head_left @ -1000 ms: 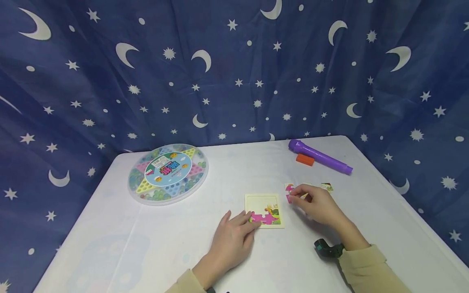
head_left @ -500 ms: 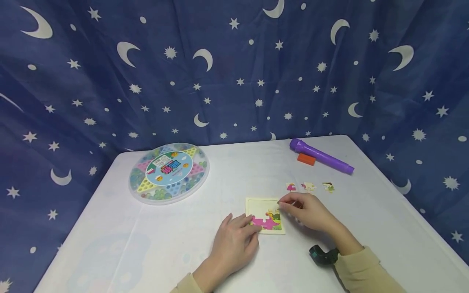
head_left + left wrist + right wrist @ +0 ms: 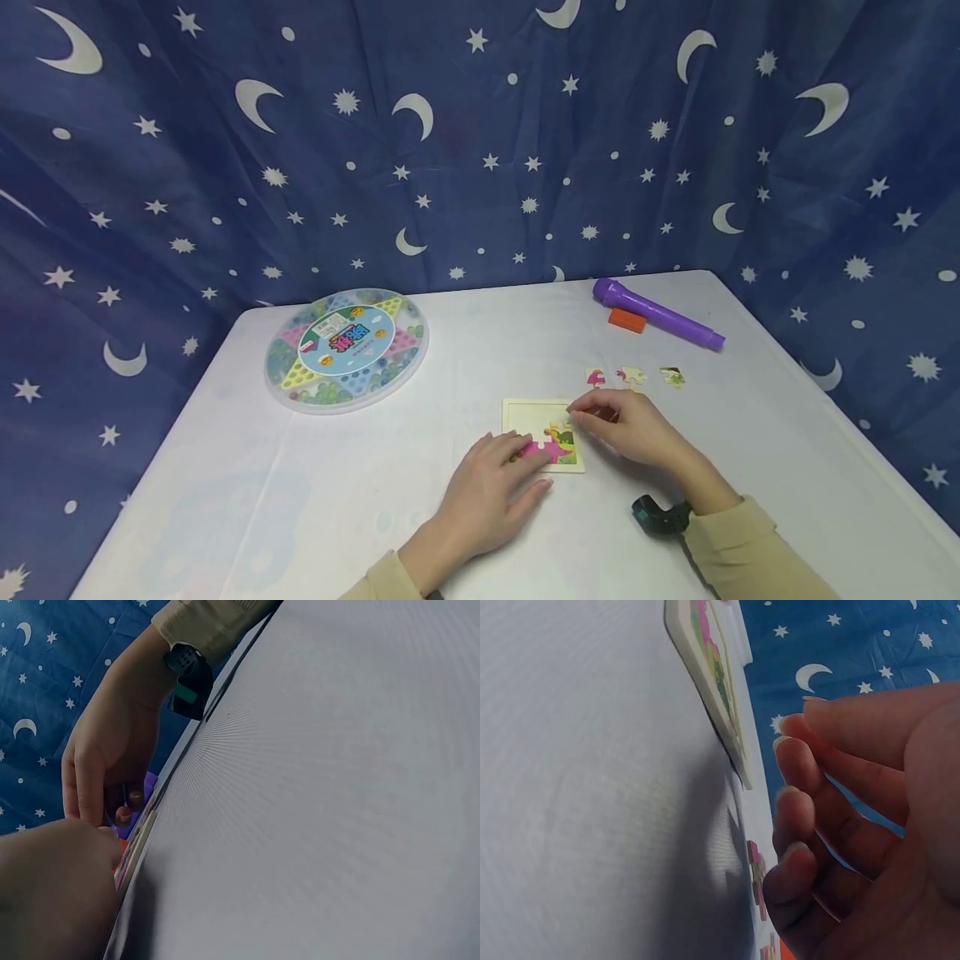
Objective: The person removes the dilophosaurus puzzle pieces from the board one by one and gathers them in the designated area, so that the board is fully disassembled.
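Observation:
A square cream puzzle frame (image 3: 531, 413) lies on the white table, its lower part filled with pink, yellow and green pieces. Across its lower left corner rest the extended fingers of my left hand (image 3: 483, 492). My right hand (image 3: 633, 427) is at the frame's upper right edge, thumb and index finger pinched on a puzzle piece. Only a thin edge of that puzzle piece (image 3: 814, 698) shows at the fingertips in the right wrist view; its picture is hidden. Beyond this hand lie a pink puzzle piece (image 3: 595, 378), a pale one (image 3: 632, 376) and a green-brown one (image 3: 672, 377).
A purple toy microphone (image 3: 660, 315) and an orange block (image 3: 627, 320) lie at the back right. At the back left is a round, clear-rimmed board game case (image 3: 345, 350). A blue curtain (image 3: 480, 150) with moons and stars hangs behind the table.
My right hand has picked up a piece from the loose group and moved left to the frame's upper right edge. My left fingers have slid slightly farther over the frame.

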Demonstrator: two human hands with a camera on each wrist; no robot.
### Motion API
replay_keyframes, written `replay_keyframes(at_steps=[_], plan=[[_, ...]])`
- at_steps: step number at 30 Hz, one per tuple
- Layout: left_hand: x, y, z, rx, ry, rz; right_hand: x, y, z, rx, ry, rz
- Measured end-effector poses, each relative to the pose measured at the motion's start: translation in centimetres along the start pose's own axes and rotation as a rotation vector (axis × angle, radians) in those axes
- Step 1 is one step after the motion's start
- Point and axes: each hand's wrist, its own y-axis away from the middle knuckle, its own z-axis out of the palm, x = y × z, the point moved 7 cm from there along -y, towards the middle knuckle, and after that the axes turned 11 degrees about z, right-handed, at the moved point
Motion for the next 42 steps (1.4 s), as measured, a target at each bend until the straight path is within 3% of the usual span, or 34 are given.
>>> replay_keyframes(at_steps=[6,23,42], plan=[[0.0,0.1,0.6,-0.074,-0.038,0.014,0.3,-0.2,0.5,-0.010,0.043,0.011],[0.2,0.1,0.9,-0.155,-0.069,-0.003,0.3,-0.2,1.2,-0.042,0.107,-0.001],[0.4,0.3,1.0,-0.176,-0.092,-0.028,0.4,-0.4,1.4,-0.009,0.056,0.022]])
